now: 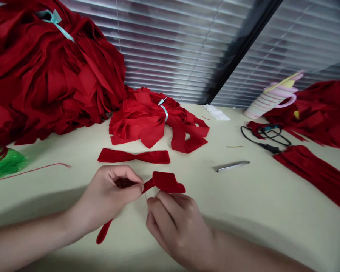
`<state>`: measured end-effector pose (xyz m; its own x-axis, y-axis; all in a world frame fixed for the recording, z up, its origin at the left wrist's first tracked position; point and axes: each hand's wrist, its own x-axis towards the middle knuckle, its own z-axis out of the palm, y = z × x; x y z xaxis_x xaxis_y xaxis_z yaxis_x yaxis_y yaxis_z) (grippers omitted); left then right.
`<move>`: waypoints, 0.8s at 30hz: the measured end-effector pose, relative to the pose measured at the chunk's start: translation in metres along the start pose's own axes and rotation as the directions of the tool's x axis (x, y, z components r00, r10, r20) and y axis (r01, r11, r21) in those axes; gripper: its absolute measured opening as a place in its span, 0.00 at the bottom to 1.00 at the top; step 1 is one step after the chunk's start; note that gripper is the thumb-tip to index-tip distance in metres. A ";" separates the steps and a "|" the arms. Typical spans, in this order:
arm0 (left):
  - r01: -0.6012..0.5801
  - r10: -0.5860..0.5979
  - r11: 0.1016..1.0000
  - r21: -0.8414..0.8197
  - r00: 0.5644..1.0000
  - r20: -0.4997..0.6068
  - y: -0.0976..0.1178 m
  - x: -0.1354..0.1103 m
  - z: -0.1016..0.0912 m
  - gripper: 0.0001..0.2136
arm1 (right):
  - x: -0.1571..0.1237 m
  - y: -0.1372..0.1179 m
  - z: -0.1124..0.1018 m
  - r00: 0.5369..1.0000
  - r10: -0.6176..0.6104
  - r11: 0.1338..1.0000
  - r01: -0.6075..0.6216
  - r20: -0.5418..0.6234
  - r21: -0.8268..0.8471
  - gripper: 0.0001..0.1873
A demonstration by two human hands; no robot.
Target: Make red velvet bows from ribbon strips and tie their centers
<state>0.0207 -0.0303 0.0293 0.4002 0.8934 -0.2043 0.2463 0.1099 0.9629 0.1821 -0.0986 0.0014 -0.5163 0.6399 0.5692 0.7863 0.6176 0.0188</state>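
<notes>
My left hand (110,192) pinches the gathered middle of a red felt bow piece (166,182) just above the pale table (243,211). One end of the piece fans out to the right and the other hangs below my wrist. My right hand (172,221) sits right below the pinch with fingers closed around a thin needle or thread (146,196), too fine to name surely. A finished red bow (133,156) lies flat just beyond my hands.
A tied bundle of red felt pieces (155,119) lies behind the bow, with a big heap of red fabric (45,68) at back left. A metal tool (231,166), black cord (265,138), pink spool (272,99) and more red fabric (317,173) lie right. A green object (2,160) sits left.
</notes>
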 end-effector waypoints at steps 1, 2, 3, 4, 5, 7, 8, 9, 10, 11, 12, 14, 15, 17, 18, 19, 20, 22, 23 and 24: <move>0.028 -0.028 0.998 -0.048 1.000 0.004 0.000 0.001 0.000 0.01 | 0.000 0.000 0.000 1.000 0.028 0.999 -0.028 -0.003 0.032 0.10; 0.058 -0.057 0.993 -0.098 0.998 0.010 -0.001 0.001 -0.001 0.01 | 0.000 0.001 0.000 0.998 0.070 0.995 -0.070 0.003 0.078 0.10; 0.085 -0.083 0.985 -0.149 0.996 0.019 -0.001 0.002 -0.001 0.01 | -0.001 0.002 0.000 0.993 0.119 0.984 -0.120 0.012 0.131 0.10; 0.111 -0.107 0.975 -0.192 0.994 0.030 -0.001 0.002 -0.001 0.01 | -0.001 0.002 -0.001 0.985 0.171 0.967 -0.172 0.022 0.186 0.10; 0.130 -0.124 0.966 -0.225 0.991 0.041 -0.001 0.003 -0.001 0.01 | -0.001 0.003 -0.002 0.975 0.218 0.946 -0.219 0.030 0.241 0.09; 0.149 -0.139 0.953 -0.265 0.989 0.058 0.001 0.003 -0.002 0.01 | -0.001 0.004 -0.003 0.953 0.299 0.888 -0.294 0.043 0.353 0.08; 0.153 -0.140 0.947 -0.284 0.988 0.067 0.001 0.003 -0.002 0.01 | 0.000 0.004 -0.004 0.940 0.335 0.847 -0.328 0.060 0.417 0.07; 0.161 -0.143 0.939 -0.304 0.986 0.082 0.002 0.002 -0.002 0.01 | 0.001 0.004 -0.005 0.926 0.366 0.794 -0.361 0.090 0.488 0.07; 0.175 -0.149 0.929 -0.327 0.983 0.103 0.002 0.001 -0.002 0.01 | 0.002 0.005 -0.005 0.909 0.392 0.724 -0.399 0.141 0.562 0.07; 0.189 -0.154 0.918 -0.350 0.980 0.125 0.001 0.000 -0.002 0.01 | 0.004 0.005 -0.006 0.892 0.406 0.644 -0.434 0.199 0.630 0.07; 0.199 -0.152 0.911 -0.361 0.976 0.155 0.001 -0.001 -0.003 0.01 | 0.005 0.006 -0.007 0.876 0.408 0.561 -0.464 0.259 0.686 0.08; 0.175 -0.099 0.932 -0.318 0.965 0.241 -0.002 -0.004 -0.003 0.01 | 0.006 0.009 -0.008 0.849 0.391 0.404 -0.506 0.356 0.762 0.07; 0.131 -0.048 0.955 -0.268 0.955 0.294 -0.003 -0.006 -0.003 0.02 | 0.006 0.010 -0.010 0.836 0.387 0.332 -0.520 0.389 0.787 0.06; -0.058 0.103 0.990 -0.129 0.918 0.382 -0.005 -0.011 -0.004 0.05 | 0.006 0.014 -0.012 0.820 0.364 0.237 -0.540 0.441 0.808 0.05; -0.198 0.200 0.979 -0.047 0.892 0.406 -0.006 -0.013 -0.004 0.06 | 0.007 0.017 -0.014 0.823 0.340 0.233 -0.543 0.455 0.807 0.05; -0.350 0.302 0.936 0.042 0.858 0.415 -0.006 -0.015 -0.004 0.07 | 0.007 0.019 -0.015 0.835 0.304 0.265 -0.537 0.459 0.801 0.04; -0.488 0.391 0.862 0.138 0.813 0.433 -0.006 -0.017 -0.005 0.08 | 0.008 0.020 -0.016 0.850 0.261 0.322 -0.523 0.457 0.789 0.04; -0.670 0.489 0.676 0.308 0.720 0.492 -0.005 -0.020 -0.006 0.08 | 0.010 0.022 -0.018 0.882 0.175 0.463 -0.466 0.438 0.754 0.05; -0.715 0.501 0.597 0.363 0.686 0.527 -0.004 -0.021 -0.006 0.08 | 0.011 0.022 -0.018 0.898 0.153 0.530 -0.427 0.413 0.732 0.06; -0.737 0.500 0.543 0.402 0.668 0.551 -0.004 -0.021 -0.006 0.09 | 0.011 0.021 -0.018 0.911 0.142 0.594 -0.390 0.386 0.703 0.07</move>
<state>0.0056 -0.0470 0.0305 0.8767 0.4122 0.2480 0.1934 -0.7741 0.6028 0.1992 -0.0866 0.0228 -0.4900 0.8475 0.2041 0.4303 0.4388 -0.7888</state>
